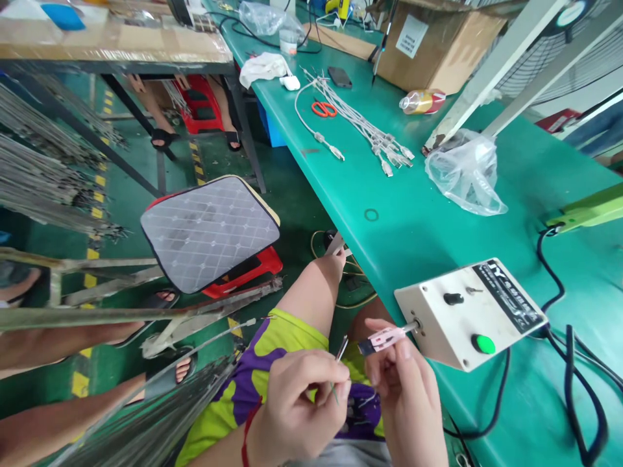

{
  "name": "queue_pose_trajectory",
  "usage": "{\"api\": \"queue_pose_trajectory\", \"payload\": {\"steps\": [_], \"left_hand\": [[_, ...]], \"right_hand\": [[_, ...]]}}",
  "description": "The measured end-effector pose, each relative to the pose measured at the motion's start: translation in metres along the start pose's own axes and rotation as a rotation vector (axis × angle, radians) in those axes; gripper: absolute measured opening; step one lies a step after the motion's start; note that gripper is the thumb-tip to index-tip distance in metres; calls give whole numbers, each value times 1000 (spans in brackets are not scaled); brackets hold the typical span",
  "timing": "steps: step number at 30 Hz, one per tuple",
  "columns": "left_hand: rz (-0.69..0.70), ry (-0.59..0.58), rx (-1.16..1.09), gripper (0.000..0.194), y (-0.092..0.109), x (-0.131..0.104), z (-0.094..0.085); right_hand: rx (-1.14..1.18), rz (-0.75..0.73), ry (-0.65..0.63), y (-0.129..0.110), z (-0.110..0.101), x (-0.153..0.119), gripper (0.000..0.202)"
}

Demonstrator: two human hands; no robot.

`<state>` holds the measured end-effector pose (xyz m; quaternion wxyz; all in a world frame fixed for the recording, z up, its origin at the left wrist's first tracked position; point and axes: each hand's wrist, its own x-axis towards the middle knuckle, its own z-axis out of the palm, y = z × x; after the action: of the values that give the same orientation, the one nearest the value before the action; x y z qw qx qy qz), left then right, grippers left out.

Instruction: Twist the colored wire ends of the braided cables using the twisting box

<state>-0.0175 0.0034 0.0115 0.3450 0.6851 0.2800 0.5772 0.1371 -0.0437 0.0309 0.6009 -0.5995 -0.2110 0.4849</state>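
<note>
My left hand [309,395] is closed in a pinch on a thin wire, with a green strand [335,392] hanging below the fingertips. A short silvery tip [342,349] sticks up above that pinch. My right hand [409,389] has its thumb and fingers closed around a pale pink piece with a dark end [382,340]. This pink piece sits on the metal shaft [413,326] coming out of a white control box [442,324]. The box carries a black knob, a small toggle switch and a green button.
On the green table [341,194] lie a bundle of grey USB cables [363,120], orange-handled scissors [324,109], a phone [339,77] and a clear plastic bag [470,172]. A cardboard box [433,42] stands behind. A cushioned red stool [211,233] and other people's legs are at left.
</note>
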Motion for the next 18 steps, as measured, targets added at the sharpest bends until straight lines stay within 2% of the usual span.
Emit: {"api": "queue_pose_trajectory", "payload": {"steps": [2, 6, 9, 13, 18], "left_hand": [[-36, 20, 18, 30, -3, -2, 1], [-103, 52, 49, 31, -7, -3, 3], [-108, 65, 59, 28, -7, -1, 5], [-108, 74, 84, 25, -5, 3, 9], [-119, 69, 110, 26, -6, 6, 13]], "right_hand": [[154, 57, 4, -3, 4, 1, 46], [420, 108, -81, -3, 10, -2, 50], [438, 96, -85, -1, 13, -4, 49], [433, 62, -54, 0, 19, 1, 36], [464, 49, -91, 2, 19, 5, 31]]}}
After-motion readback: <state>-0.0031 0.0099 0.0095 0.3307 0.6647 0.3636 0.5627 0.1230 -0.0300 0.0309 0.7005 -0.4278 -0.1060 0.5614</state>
